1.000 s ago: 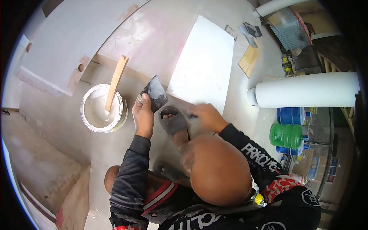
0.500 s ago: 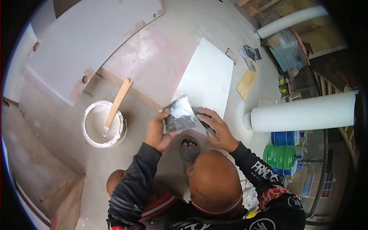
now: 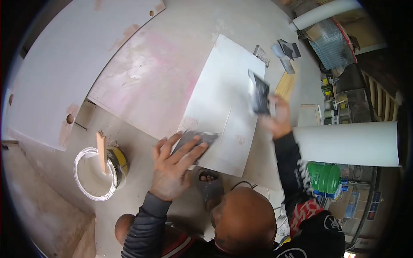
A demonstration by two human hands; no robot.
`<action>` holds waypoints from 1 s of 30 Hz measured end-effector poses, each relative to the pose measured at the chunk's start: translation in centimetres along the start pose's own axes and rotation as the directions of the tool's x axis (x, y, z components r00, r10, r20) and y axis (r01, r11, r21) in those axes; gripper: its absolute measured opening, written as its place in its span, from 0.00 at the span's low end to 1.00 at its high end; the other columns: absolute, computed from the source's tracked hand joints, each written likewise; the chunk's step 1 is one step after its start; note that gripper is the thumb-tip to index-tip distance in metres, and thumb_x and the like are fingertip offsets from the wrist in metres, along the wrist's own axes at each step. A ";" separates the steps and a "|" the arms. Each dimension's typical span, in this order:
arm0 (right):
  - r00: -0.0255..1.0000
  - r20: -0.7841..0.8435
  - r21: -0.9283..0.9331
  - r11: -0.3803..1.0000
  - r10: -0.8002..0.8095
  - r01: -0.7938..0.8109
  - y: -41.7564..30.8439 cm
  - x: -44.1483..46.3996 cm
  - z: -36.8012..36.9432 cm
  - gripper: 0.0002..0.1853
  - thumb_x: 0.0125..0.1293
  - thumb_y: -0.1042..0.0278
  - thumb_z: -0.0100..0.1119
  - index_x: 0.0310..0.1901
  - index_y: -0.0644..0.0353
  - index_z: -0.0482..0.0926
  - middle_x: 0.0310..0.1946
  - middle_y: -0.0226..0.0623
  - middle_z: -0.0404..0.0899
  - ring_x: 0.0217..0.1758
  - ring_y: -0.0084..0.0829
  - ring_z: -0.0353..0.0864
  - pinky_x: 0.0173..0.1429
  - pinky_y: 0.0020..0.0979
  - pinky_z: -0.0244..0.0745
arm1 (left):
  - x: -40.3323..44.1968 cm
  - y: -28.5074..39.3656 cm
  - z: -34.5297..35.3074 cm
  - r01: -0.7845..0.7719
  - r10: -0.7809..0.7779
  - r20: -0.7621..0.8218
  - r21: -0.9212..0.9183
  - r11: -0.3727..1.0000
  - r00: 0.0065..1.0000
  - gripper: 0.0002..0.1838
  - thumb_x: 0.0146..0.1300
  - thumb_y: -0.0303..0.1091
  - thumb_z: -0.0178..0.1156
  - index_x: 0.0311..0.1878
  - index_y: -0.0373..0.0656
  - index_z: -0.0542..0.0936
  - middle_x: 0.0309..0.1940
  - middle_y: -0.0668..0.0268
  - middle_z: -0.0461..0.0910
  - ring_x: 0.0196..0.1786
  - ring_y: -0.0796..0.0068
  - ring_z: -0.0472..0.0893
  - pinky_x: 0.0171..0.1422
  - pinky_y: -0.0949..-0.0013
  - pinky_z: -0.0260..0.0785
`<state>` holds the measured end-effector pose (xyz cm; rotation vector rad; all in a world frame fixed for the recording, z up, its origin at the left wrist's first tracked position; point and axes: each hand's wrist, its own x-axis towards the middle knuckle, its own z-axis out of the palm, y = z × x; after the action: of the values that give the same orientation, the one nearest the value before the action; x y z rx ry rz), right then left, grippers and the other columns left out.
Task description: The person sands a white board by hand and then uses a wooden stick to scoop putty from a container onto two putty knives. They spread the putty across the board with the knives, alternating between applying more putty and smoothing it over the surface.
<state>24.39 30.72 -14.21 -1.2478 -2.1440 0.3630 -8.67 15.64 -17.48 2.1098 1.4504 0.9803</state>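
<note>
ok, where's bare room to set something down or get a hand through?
Bare: floor between bucket, left hand and pink-stained panel; most of that panel, between grey board and white sheet. Crowded: right of the sheet, with right hand, wood strip and loose blades.

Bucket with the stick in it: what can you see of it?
The bucket is round and open-topped, its pale rim smeared with whitish material. Its outer wall shows yellow and dark areas. Inside is a smooth-looking, off-white paste; its depth can't be judged. A wooden stick leans in it, its rough upper end sticking out past the rim. The bucket stands on the greyish floor, left of the left hand; neither hand touches it.
</note>
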 end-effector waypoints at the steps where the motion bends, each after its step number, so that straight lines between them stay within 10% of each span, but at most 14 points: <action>1: 0.999 0.017 -0.052 0.998 -0.043 0.044 3.4 3.0 -0.6 0.25 0.47 0.68 0.71 0.49 0.65 0.77 0.44 0.39 0.79 0.49 0.33 0.78 0.55 0.35 0.72 | -0.4 -0.1 0.0 0.006 -0.006 0.008 0.001 1.000 1.000 0.34 0.48 0.20 0.62 0.62 0.57 0.78 0.64 0.68 0.76 0.64 0.55 0.72 0.69 0.51 0.56; 4: 0.840 0.195 0.143 0.832 0.507 -0.535 13.9 13.0 0.1 0.21 0.64 0.60 0.63 0.50 0.72 0.78 0.41 0.40 0.80 0.43 0.30 0.78 0.48 0.35 0.73 | -1.2 -0.6 -0.2 0.158 -0.172 -0.058 -0.191 0.969 0.983 0.28 0.56 0.21 0.58 0.62 0.48 0.78 0.61 0.63 0.78 0.64 0.52 0.72 0.70 0.52 0.57; 7: 0.936 0.248 -0.340 0.927 0.250 -0.158 20.6 19.1 1.8 0.25 0.63 0.59 0.53 0.52 0.75 0.76 0.46 0.66 0.79 0.53 0.59 0.79 0.59 0.43 0.72 | -2.4 -1.2 0.2 0.260 -0.320 -0.144 -0.329 0.908 0.936 0.20 0.67 0.27 0.54 0.61 0.39 0.77 0.58 0.56 0.80 0.64 0.49 0.72 0.70 0.53 0.60; 11: 0.954 0.281 -0.530 0.846 0.106 0.062 23.9 21.6 4.7 0.21 0.64 0.67 0.50 0.56 0.69 0.76 0.43 0.61 0.81 0.49 0.54 0.82 0.56 0.40 0.76 | -4.1 -2.1 0.3 0.377 -0.426 -0.148 -0.273 0.885 0.893 0.23 0.77 0.43 0.45 0.63 0.37 0.75 0.57 0.52 0.80 0.63 0.50 0.73 0.68 0.55 0.64; 21: 0.950 0.309 -0.485 0.865 0.035 0.126 22.3 16.9 6.9 0.23 0.59 0.71 0.54 0.57 0.65 0.76 0.57 0.53 0.76 0.60 0.52 0.75 0.66 0.42 0.69 | -4.1 -3.2 0.4 0.429 -0.500 -0.181 -0.323 0.844 0.847 0.25 0.77 0.47 0.46 0.64 0.36 0.74 0.58 0.51 0.78 0.61 0.57 0.75 0.68 0.59 0.63; 24: 0.932 0.091 -0.565 0.789 0.352 -0.243 22.6 18.2 4.8 0.20 0.59 0.68 0.51 0.50 0.70 0.79 0.47 0.63 0.80 0.54 0.58 0.79 0.63 0.47 0.72 | -4.1 -3.2 0.4 0.432 -0.512 -0.172 -0.354 0.830 0.842 0.26 0.77 0.47 0.46 0.63 0.34 0.74 0.59 0.53 0.77 0.61 0.61 0.75 0.69 0.61 0.61; 30: 0.881 0.183 -0.671 0.710 0.436 -0.212 26.3 22.3 6.6 0.20 0.57 0.65 0.50 0.46 0.71 0.81 0.45 0.64 0.80 0.53 0.58 0.80 0.61 0.46 0.73 | -4.4 -3.3 0.6 0.467 -0.534 -0.147 -0.332 0.819 0.833 0.27 0.77 0.47 0.46 0.62 0.32 0.74 0.57 0.53 0.78 0.60 0.62 0.76 0.68 0.63 0.62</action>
<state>30.14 63.76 -24.47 -2.1111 -2.4207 -0.0446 -11.26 12.88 -21.48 1.3287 1.7378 1.1562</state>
